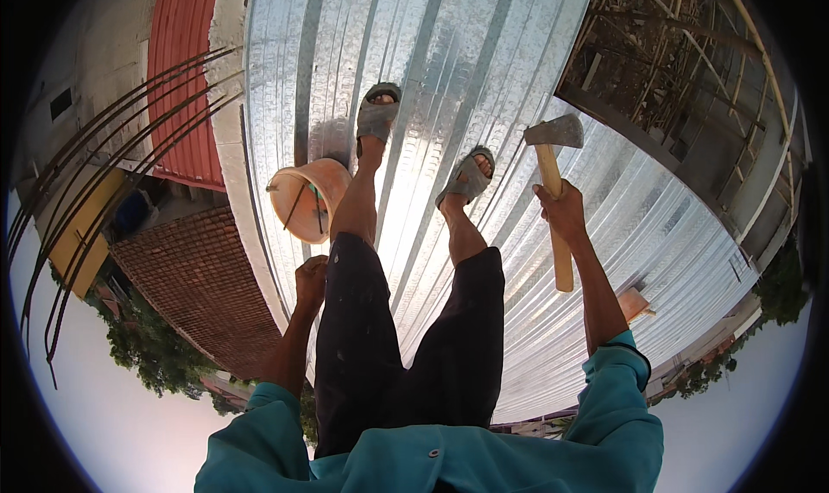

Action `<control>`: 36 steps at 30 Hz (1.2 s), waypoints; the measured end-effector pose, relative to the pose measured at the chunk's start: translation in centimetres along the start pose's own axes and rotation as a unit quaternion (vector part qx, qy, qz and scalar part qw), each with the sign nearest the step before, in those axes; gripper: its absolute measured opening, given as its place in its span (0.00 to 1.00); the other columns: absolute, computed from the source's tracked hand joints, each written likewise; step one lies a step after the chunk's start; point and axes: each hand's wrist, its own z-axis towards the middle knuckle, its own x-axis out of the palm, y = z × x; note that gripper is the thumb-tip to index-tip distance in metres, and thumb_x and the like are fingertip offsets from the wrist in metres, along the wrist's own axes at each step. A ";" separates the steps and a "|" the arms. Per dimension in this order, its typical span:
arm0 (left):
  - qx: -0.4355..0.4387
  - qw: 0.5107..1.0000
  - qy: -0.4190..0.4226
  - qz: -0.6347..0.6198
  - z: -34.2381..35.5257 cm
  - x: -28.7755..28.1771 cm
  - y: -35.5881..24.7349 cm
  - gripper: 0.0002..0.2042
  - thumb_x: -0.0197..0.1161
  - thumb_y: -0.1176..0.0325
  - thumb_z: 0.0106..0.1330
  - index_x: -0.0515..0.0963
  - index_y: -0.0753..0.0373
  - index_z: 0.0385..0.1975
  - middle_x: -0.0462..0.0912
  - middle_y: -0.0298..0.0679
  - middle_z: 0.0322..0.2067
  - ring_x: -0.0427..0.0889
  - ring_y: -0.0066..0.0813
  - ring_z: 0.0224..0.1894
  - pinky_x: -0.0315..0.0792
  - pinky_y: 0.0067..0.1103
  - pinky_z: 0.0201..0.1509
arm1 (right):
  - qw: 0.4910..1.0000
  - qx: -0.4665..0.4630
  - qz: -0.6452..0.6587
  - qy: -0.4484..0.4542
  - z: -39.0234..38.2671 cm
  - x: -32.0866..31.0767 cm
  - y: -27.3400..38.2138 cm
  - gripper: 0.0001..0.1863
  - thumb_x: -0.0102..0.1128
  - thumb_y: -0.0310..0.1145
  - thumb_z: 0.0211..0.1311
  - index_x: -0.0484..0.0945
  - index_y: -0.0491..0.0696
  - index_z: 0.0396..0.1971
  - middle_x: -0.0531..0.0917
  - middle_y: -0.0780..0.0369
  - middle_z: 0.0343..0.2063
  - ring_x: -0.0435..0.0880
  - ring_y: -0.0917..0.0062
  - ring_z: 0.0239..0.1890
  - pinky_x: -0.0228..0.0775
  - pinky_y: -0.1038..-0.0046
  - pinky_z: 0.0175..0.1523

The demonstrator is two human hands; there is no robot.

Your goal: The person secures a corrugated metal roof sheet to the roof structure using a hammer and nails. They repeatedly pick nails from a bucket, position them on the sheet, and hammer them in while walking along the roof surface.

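Observation:
My right hand point(563, 208) grips the wooden handle of a hatchet point(553, 132), its dark metal head upright at the top. My left hand point(311, 277) hangs closed beside my thigh; what it holds, if anything, is hidden. My sandalled feet point(376, 120) stand on the corrugated metal sheeting point(445, 53). Left of my feet is a pale orange bucket point(287, 201) with dark rods and something green inside it.
Long bent rebar point(95, 130) sticks out at the left, over a red panel point(180, 96) and tiled roof point(190, 277). At upper right, past the sheeting's edge, lie bamboo poles point(725, 79) and a drop. Another orange object point(633, 304) sits behind my right forearm.

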 end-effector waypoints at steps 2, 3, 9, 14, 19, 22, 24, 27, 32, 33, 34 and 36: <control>-0.022 1.000 -0.011 -0.013 -1.7 0.6 -0.1 0.13 0.59 0.71 0.67 0.81 0.73 0.44 0.86 0.41 0.34 0.83 0.25 0.34 0.78 0.21 0.41 | 1.000 -0.007 -0.008 -0.003 0.3 -1.0 -1.9 0.13 0.71 0.35 0.64 0.75 0.44 0.29 0.75 0.67 0.17 0.73 0.85 0.14 0.66 0.77 0.20; -0.023 0.999 -0.023 -0.009 -1.0 0.6 0.6 0.13 0.59 0.71 0.66 0.82 0.73 0.44 0.86 0.40 0.34 0.83 0.25 0.33 0.77 0.21 0.41 | 0.999 -0.034 0.023 -0.009 0.9 -1.3 -3.4 0.13 0.71 0.34 0.64 0.75 0.45 0.28 0.75 0.67 0.17 0.73 0.85 0.14 0.65 0.77 0.19; -0.020 0.986 -0.162 -0.043 10.5 2.8 8.2 0.13 0.61 0.68 0.65 0.84 0.71 0.42 0.87 0.43 0.33 0.84 0.28 0.33 0.78 0.24 0.40 | 0.999 -0.037 0.013 -0.031 9.1 0.8 -5.8 0.12 0.69 0.33 0.64 0.74 0.45 0.28 0.73 0.67 0.17 0.73 0.83 0.14 0.65 0.76 0.19; 0.002 0.970 -0.241 -0.019 18.0 4.6 10.5 0.16 0.62 0.64 0.66 0.83 0.71 0.44 0.87 0.45 0.34 0.85 0.31 0.34 0.77 0.26 0.41 | 0.996 -0.078 -0.032 -0.017 18.3 6.2 -2.4 0.12 0.68 0.33 0.65 0.74 0.44 0.28 0.74 0.66 0.17 0.74 0.82 0.15 0.64 0.77 0.20; -0.036 0.975 -0.204 -0.081 20.0 4.5 14.2 0.19 0.62 0.61 0.65 0.84 0.71 0.46 0.88 0.51 0.37 0.87 0.38 0.40 0.78 0.30 0.48 | 0.992 -0.116 -0.048 0.028 20.9 12.9 6.0 0.14 0.70 0.36 0.63 0.75 0.44 0.27 0.76 0.65 0.17 0.76 0.82 0.15 0.65 0.76 0.20; -0.039 0.984 -0.175 -0.010 23.7 4.5 17.1 0.19 0.61 0.62 0.64 0.84 0.69 0.47 0.87 0.56 0.40 0.87 0.48 0.45 0.78 0.35 0.52 | 0.985 -0.145 -0.051 0.072 19.5 16.1 10.8 0.14 0.70 0.36 0.62 0.75 0.44 0.27 0.75 0.65 0.17 0.75 0.82 0.15 0.66 0.75 0.20; -0.042 0.985 -0.166 0.028 26.6 4.6 18.8 0.18 0.62 0.62 0.63 0.85 0.66 0.48 0.86 0.59 0.42 0.85 0.55 0.48 0.77 0.39 0.55 | 0.982 -0.152 -0.080 0.083 18.6 17.2 12.7 0.14 0.70 0.35 0.62 0.75 0.44 0.28 0.75 0.66 0.18 0.75 0.82 0.15 0.65 0.76 0.20; -0.092 0.971 -0.220 -0.008 28.7 4.5 17.5 0.15 0.63 0.64 0.62 0.86 0.62 0.45 0.86 0.58 0.43 0.83 0.55 0.51 0.76 0.41 0.56 | 0.978 -0.146 -0.115 0.097 17.1 18.9 13.4 0.13 0.70 0.35 0.63 0.76 0.43 0.29 0.76 0.66 0.18 0.75 0.82 0.15 0.65 0.77 0.21; -0.052 0.940 -0.318 -0.111 28.9 5.1 19.8 0.12 0.62 0.66 0.61 0.87 0.63 0.39 0.87 0.54 0.35 0.87 0.53 0.40 0.78 0.39 0.50 | 0.970 -0.108 -0.193 0.098 14.8 20.3 10.8 0.12 0.69 0.34 0.65 0.76 0.43 0.30 0.75 0.66 0.17 0.74 0.82 0.15 0.64 0.77 0.21; -0.040 0.943 -0.317 -0.092 28.7 4.7 19.5 0.12 0.61 0.67 0.62 0.87 0.64 0.38 0.87 0.53 0.32 0.87 0.50 0.37 0.79 0.37 0.47 | 0.968 -0.103 -0.197 0.118 14.4 20.4 10.0 0.12 0.68 0.33 0.65 0.76 0.42 0.30 0.76 0.65 0.16 0.75 0.82 0.14 0.64 0.77 0.20; -0.023 0.946 -0.316 -0.073 29.2 4.1 19.1 0.12 0.59 0.68 0.62 0.87 0.64 0.38 0.87 0.51 0.29 0.88 0.46 0.34 0.79 0.35 0.45 | 0.967 -0.090 -0.206 0.117 14.0 20.5 9.2 0.12 0.68 0.33 0.65 0.76 0.42 0.30 0.76 0.65 0.16 0.75 0.81 0.14 0.65 0.76 0.20; 0.010 0.955 -0.293 -0.041 29.5 3.4 18.0 0.12 0.58 0.68 0.63 0.87 0.63 0.39 0.87 0.50 0.28 0.88 0.44 0.33 0.80 0.35 0.44 | 0.965 -0.065 -0.226 0.118 13.1 20.8 7.9 0.11 0.68 0.33 0.65 0.76 0.42 0.30 0.76 0.65 0.16 0.75 0.81 0.14 0.65 0.76 0.20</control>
